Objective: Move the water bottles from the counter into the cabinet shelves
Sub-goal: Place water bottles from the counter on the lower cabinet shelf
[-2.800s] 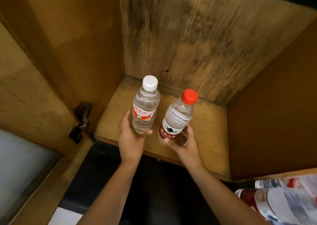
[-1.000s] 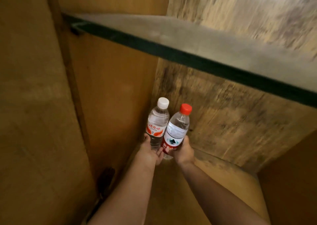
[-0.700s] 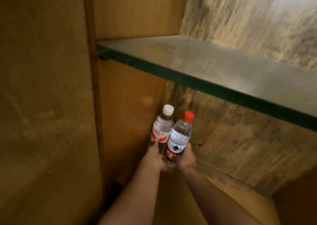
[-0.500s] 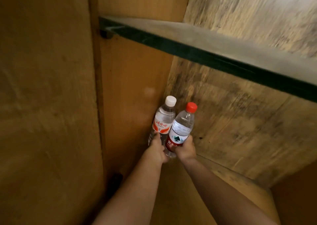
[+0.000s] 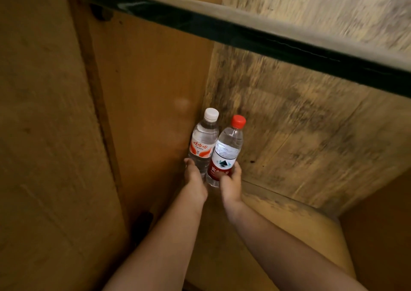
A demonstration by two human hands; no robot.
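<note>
Now: my left hand [image 5: 195, 179] grips white-capped bottle [image 5: 203, 144] low | right hand [image 5: 230, 180] grips red-capped bottle [image 5: 225, 150] low | both upright, touching, back-left corner of lower shelf [image 5: 289, 219] | full, probably heavy, thin walls; hold below labels.

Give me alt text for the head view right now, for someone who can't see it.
Two hands hold two upright water bottles side by side in the back left corner of a wooden cabinet: the left hand grips the white-capped bottle, the right hand the red-capped bottle. A glass shelf crosses overhead.
</note>
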